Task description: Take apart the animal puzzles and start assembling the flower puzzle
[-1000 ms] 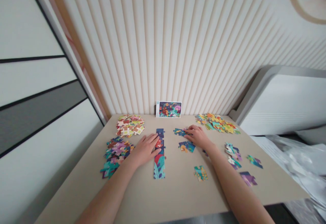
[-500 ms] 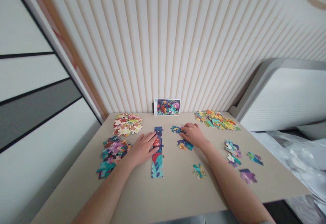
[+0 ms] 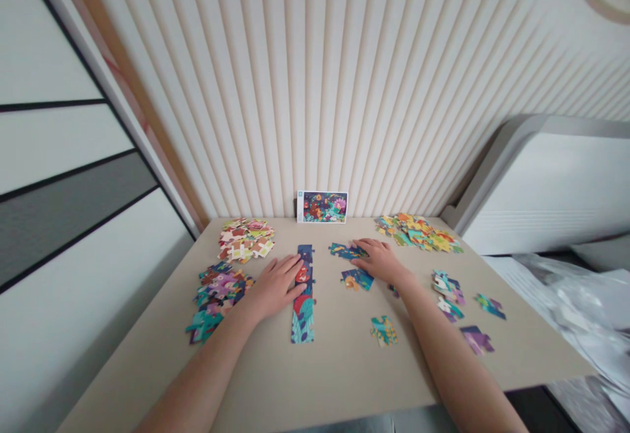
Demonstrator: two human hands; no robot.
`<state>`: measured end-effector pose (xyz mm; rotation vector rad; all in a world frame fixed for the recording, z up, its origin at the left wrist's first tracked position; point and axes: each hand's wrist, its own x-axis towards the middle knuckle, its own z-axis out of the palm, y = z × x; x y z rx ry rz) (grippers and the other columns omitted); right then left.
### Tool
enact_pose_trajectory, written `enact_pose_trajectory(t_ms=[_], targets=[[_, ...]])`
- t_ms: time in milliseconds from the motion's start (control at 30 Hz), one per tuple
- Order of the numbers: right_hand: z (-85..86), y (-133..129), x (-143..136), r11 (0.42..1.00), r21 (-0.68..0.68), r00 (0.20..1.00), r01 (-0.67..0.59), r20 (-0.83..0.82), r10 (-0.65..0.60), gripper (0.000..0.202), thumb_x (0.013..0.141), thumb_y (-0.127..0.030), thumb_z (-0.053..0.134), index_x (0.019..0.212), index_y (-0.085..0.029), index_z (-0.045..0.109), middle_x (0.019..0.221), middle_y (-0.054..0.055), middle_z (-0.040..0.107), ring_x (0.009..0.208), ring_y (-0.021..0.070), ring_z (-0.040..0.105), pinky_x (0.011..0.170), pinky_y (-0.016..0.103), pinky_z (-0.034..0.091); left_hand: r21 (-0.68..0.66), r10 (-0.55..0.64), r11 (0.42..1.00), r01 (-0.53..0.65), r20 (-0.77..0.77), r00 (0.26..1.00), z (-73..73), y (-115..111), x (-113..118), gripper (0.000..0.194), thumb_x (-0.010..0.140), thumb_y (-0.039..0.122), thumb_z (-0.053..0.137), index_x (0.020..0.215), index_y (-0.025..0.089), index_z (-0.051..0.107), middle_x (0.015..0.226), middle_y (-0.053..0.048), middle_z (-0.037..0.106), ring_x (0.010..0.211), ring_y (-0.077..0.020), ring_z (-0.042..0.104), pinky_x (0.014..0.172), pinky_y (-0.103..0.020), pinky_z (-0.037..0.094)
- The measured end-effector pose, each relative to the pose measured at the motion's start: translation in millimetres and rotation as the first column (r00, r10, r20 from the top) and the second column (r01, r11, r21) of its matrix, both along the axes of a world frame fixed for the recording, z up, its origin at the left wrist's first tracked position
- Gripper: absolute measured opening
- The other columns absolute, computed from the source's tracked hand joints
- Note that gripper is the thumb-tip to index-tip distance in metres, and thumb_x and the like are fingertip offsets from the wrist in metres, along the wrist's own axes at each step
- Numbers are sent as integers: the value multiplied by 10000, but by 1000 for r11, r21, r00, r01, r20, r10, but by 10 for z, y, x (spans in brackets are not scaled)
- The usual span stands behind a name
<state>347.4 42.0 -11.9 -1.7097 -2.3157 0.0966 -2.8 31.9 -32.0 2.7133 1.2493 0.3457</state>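
A vertical strip of joined puzzle pieces (image 3: pixel 303 318) lies in the middle of the table. My left hand (image 3: pixel 276 287) rests flat with fingers apart, its fingertips on the strip's left side. To the right, my right hand (image 3: pixel 378 259) lies with its fingers spread over the right end of blue puzzle pieces (image 3: pixel 341 250). Just below that hand is a dark blue and orange piece pair (image 3: pixel 356 279). A teal piece with yellow dots (image 3: pixel 384 331) lies nearer the front. Part of another small piece (image 3: pixel 394 290) shows beside my right wrist.
A picture card (image 3: pixel 325 207) stands against the ribbed wall. Piles of pieces lie at back left (image 3: pixel 245 239), left (image 3: pixel 221 298) and back right (image 3: pixel 418 231). Loose pieces (image 3: pixel 447 294) and a purple piece (image 3: pixel 477 340) lie at right.
My right hand has shifted slightly right, uncovering more of the blue pieces. A small piece now shows beside my right wrist. My left hand stays on the strip.
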Motion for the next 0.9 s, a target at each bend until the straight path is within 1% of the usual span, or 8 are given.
enact_pose_trajectory(t_ms=[133, 300, 400, 500, 600, 767, 833, 900], targets=[[-58, 11, 246, 999, -43, 999, -29, -26, 28, 518, 950, -542, 536, 1396, -280, 567, 1419, 93, 573, 1308, 280, 509, 1084, 429, 357, 11, -9, 1000, 9, 3, 1000, -20, 9, -6, 617, 1002, 557, 372, 1517, 218, 394, 1594, -91, 356, 1472, -264, 316, 1208, -487, 237], [-90, 19, 409, 999, -13, 999, -32, -3, 32, 391, 968, -487, 525, 1263, -281, 679, 1319, 73, 639, 1198, 245, 591, 1038, 374, 422, 18, -9, 1000, 9, 8, 1000, -39, 16, -10, 615, 1002, 566, 364, 1514, 227, 397, 1593, -89, 357, 1470, -263, 321, 1205, -488, 242], [-91, 4, 500, 1000, 21, 1000, 11, 24, -11, 331, 969, -438, 533, 1218, -299, 700, 1262, 70, 665, 1149, 243, 611, 1011, 381, 441, 20, -11, 1000, 11, 15, 1000, -45, 19, -14, 614, 1001, 569, 361, 1513, 231, 397, 1591, -88, 363, 1469, -262, 324, 1207, -489, 236], [-79, -23, 557, 993, 70, 994, 90, 50, -93, 311, 957, -414, 552, 1192, -290, 714, 1255, 92, 660, 1171, 269, 595, 1032, 430, 421, 21, -9, 1000, 8, 22, 1000, -47, 20, -16, 609, 1001, 563, 366, 1512, 233, 397, 1589, -87, 366, 1468, -260, 325, 1207, -486, 234], [-56, -47, 455, 990, 117, 997, 80, 5, -81, 352, 970, -426, 526, 1262, -292, 672, 1329, 93, 620, 1232, 273, 561, 1072, 458, 393, 18, -7, 1000, 6, 16, 1000, -46, 17, -16, 609, 999, 559, 374, 1513, 234, 393, 1594, -86, 357, 1474, -257, 314, 1206, -483, 238], [-47, -50, 24, 990, 89, 992, -111, -43, 115, 431, 990, -474, 498, 1382, -316, 583, 1427, 72, 561, 1315, 244, 507, 1109, 414, 372, 10, -5, 1000, 5, 2, 1000, -38, 13, -9, 604, 1001, 554, 374, 1509, 228, 402, 1597, -83, 351, 1477, -261, 309, 1207, -498, 235], [-56, -35, -90, 988, 69, 990, -137, -34, 140, 416, 998, -468, 486, 1375, -326, 592, 1416, 68, 570, 1300, 236, 522, 1102, 401, 376, 8, -5, 1000, 5, 10, 1000, -32, 13, -8, 608, 998, 560, 379, 1509, 232, 405, 1595, -84, 355, 1475, -264, 313, 1207, -495, 240], [-64, -21, -136, 991, 58, 993, -117, -16, 118, 382, 1004, -453, 479, 1337, -336, 627, 1372, 66, 601, 1256, 235, 553, 1075, 401, 393, 5, -5, 1000, 5, 19, 1000, -26, 13, -8, 607, 997, 563, 379, 1509, 237, 407, 1593, -86, 359, 1475, -263, 314, 1206, -488, 242]])
